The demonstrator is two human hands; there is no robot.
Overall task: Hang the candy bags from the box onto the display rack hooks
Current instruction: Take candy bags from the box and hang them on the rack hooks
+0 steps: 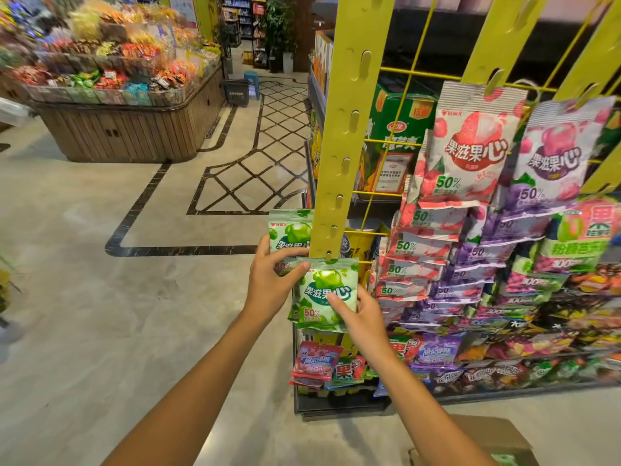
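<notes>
Both hands are up at the foot of the yellow hanging strip [349, 129], the leftmost one on the display rack [413, 70]. The left hand [272, 280] curls its fingers round a green candy bag [289, 232], thumb across the front, and that bag sits at about ten o'clock from the strip's lower end, partly tucked behind it. The right hand [364, 319] pinches a second green candy bag [327, 294] by its lower right corner, thumb laid over the front print. This bag's top edge sits right at the lowest hook [328, 255] of the strip; whether the hook is through the hole, I cannot tell. The left fingertips touch this bag's upper left edge too.

Over at three o'clock, columns of pink bags [467, 153] and purple bags [551, 156] hang overlapping down their own yellow strips. Down at six o'clock from the hands, more packets lie on the bottom shelf [336, 403]. At five o'clock, low in the view, the cardboard box [497, 435] stands on the floor [84, 297]. Far off at ten o'clock, a wooden island [127, 126] is heaped with loose sweets.
</notes>
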